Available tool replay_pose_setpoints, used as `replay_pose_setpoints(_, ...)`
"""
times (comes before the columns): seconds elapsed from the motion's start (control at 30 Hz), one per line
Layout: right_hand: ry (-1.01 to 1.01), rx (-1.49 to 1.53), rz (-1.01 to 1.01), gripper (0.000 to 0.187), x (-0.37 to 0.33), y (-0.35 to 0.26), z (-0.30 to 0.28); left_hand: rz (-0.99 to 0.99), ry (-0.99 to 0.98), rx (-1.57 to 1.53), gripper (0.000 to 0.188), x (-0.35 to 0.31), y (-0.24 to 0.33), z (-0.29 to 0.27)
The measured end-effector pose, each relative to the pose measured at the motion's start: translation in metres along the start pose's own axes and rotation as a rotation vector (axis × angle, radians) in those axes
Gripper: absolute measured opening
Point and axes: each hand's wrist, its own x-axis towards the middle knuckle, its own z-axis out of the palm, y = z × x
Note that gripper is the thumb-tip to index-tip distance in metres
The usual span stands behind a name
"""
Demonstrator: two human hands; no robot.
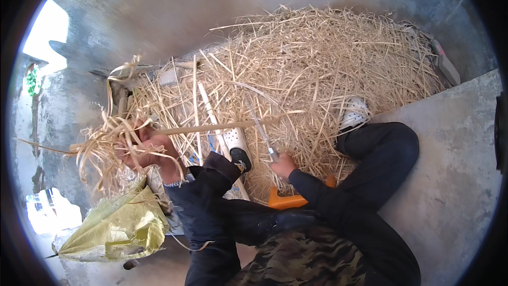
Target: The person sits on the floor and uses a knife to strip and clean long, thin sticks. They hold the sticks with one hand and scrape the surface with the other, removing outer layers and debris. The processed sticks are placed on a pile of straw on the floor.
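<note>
My left hand (pixel 145 151) is closed around a bundle of curled pale strips (pixel 100 145), and loose ends hang over the fingers. From it a long, flat bamboo-like strip (pixel 211 127) runs to the right, above the straw-coloured pile. My right hand (pixel 284 166) grips the handle of a knife (pixel 260 128). Its narrow blade points up and away, near the middle of the long strip; whether the two touch I cannot tell. Under both hands lies a broad heap of dry shavings (pixel 317 58).
My feet wear white clogs (pixel 236 140) among the shavings. An orange plastic stool (pixel 288 200) is by my right forearm. A crumpled yellow sack (pixel 114 228) lies at lower left. Grey concrete walls (pixel 174 10) bound the heap. A long grey object (pixel 447 66) leans at the far right.
</note>
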Motion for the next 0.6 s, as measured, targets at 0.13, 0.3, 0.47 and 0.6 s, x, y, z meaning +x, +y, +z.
replay_pose_setpoints(0.13,-0.094,-0.191,-0.354,0.028,-0.038,-0.059,-0.003,0.101,-0.028,0.082,0.035,0.001,-0.003,-0.004)
replay_pose_setpoints(0.3,0.044,-0.218,-0.114,0.024,0.017,0.034,-0.023,0.300,-0.102,0.556,0.035,-0.014,0.005,0.021)
replay_pose_setpoints(0.47,-0.014,-0.114,-0.101,0.026,-0.001,0.015,-0.008,0.046,-0.059,0.040,0.039,0.010,-0.022,-0.005)
replay_pose_setpoints(0.6,-0.130,-0.243,-0.329,0.029,-0.030,-0.052,-0.014,0.057,-0.067,0.049,0.040,0.000,-0.024,0.000)
